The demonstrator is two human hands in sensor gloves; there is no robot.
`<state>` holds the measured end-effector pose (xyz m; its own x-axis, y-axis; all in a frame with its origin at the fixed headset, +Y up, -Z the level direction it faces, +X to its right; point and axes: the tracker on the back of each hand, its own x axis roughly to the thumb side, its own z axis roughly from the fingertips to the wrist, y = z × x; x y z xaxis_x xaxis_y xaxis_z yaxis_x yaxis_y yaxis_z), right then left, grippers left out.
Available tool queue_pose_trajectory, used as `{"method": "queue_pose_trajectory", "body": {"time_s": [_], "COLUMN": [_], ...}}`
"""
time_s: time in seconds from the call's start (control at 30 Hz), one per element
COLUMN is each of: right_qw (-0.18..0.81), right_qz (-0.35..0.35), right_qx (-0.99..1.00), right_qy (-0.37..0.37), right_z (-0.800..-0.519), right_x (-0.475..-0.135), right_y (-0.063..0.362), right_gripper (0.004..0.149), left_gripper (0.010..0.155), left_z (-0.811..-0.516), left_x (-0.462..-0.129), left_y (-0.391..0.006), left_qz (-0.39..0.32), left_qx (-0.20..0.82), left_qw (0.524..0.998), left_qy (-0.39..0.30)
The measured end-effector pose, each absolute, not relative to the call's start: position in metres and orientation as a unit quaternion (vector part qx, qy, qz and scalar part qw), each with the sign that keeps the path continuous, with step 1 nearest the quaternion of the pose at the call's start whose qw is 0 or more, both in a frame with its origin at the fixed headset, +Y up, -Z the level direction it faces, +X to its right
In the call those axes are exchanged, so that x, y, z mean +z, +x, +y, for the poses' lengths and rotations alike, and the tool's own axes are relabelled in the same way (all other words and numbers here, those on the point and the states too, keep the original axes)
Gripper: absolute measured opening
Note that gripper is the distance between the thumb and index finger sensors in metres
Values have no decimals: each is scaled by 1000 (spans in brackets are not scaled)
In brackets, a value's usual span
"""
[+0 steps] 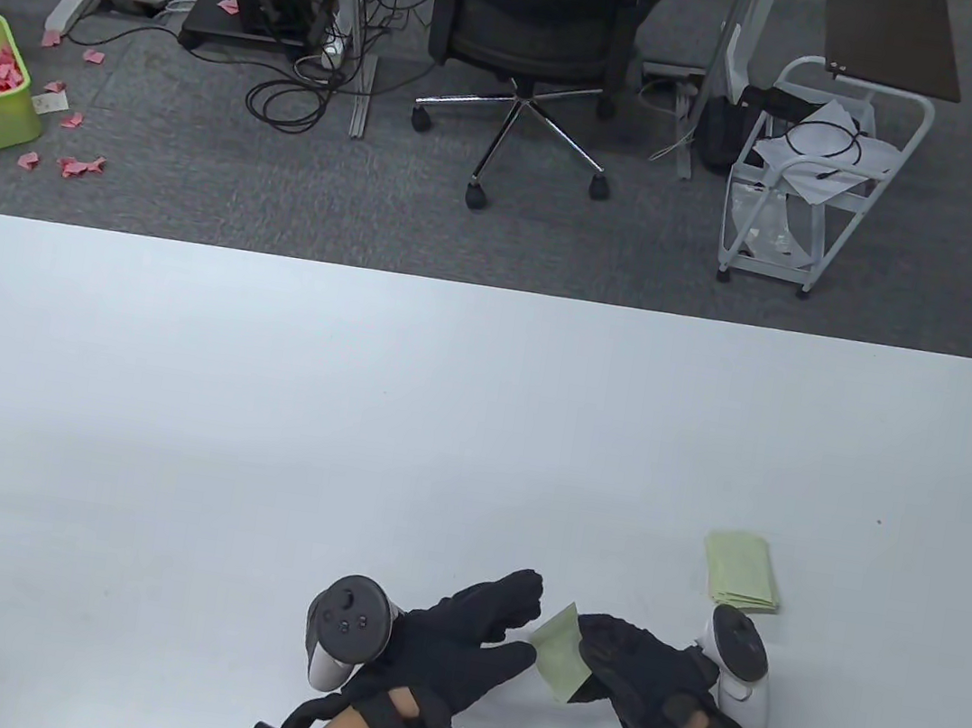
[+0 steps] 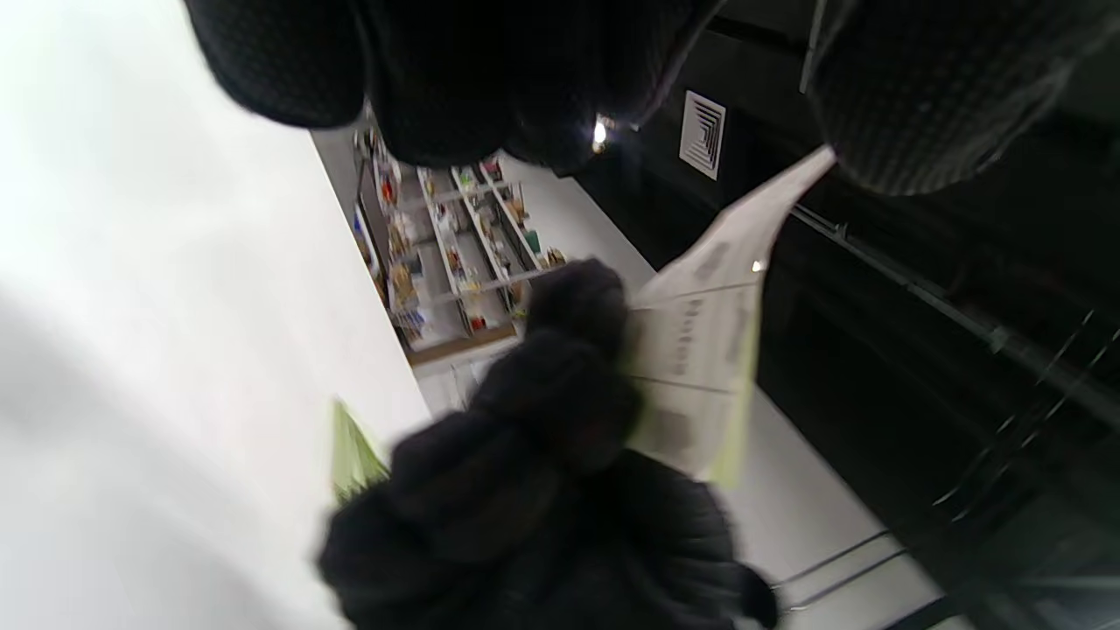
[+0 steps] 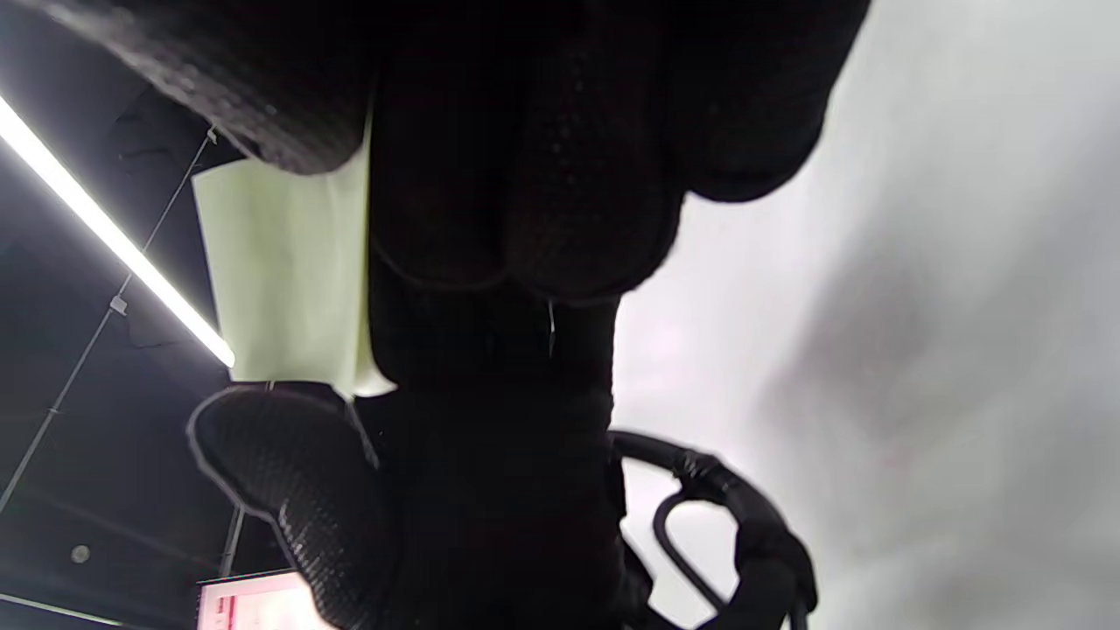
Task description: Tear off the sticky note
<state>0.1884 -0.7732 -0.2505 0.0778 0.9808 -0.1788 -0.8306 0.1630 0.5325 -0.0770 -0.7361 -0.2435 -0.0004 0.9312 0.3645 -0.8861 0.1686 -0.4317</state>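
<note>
right hand (image 1: 647,680) fingers curled, gripping green sticky pad (image 1: 558,664) above table (image 1: 350,417) near edge. left hand (image 1: 470,640) open, fingertips at pad's free corner, nothing held. advice: pinch top sheet only, peel slowly. loose notes (image 1: 742,571) beside.

The right hand (image 3: 525,157) fills the top of the right wrist view, its black gloved fingers (image 3: 560,201) hanging down over a pale green sticky note (image 3: 280,271). The note sits between those fingers and a dark gloved fingertip (image 3: 289,490) below it (whose it is cannot be told). The white bench (image 3: 919,306) spreads to the right, a black cable (image 3: 700,490) looping low, and a bright light strip (image 3: 114,236) slants on the left.
</note>
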Motion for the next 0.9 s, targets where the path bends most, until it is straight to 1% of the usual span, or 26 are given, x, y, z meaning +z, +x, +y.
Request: {"method": "queue_pose_trajectory", "body": {"time_s": [0.03, 0.1, 0.2, 0.37, 0.63, 0.77, 0.83, 0.9], "right_qw": [724, 730, 734, 732, 717, 712, 703, 668], "right_qz": [269, 297, 328, 360, 388, 362, 319, 229], "right_qx": [617, 595, 574, 554, 551, 575, 614, 687], "right_qy": [149, 155, 158, 166, 178, 176, 167, 172], "right_z": [-774, -776, -779, -780, -783, -782, -777, -769], "right_x": [-250, -249, -246, -243, -241, -241, -241, -243], "right_y": [186, 182, 176, 171, 166, 172, 180, 191], "right_gripper": [39, 39, 39, 39, 40, 50, 55, 59], "left_gripper": [86, 92, 95, 93, 91, 88, 87, 87], "left_z": [-736, -736, -735, -735, -735, -737, -741, -744], "left_x": [-244, -245, -244, -244, -244, -244, -245, -246], "left_y": [-76, -72, -67, -64, -62, -67, -73, -77], "left_qz": [-304, -321, -338, -339, -341, -309, -283, -259], "left_qx": [658, 671, 678, 695, 698, 712, 717, 721], "left_qw": [686, 664, 644, 622, 616, 621, 630, 636], "left_qy": [-56, -81, -110, -121, -129, -111, -96, -92]}}
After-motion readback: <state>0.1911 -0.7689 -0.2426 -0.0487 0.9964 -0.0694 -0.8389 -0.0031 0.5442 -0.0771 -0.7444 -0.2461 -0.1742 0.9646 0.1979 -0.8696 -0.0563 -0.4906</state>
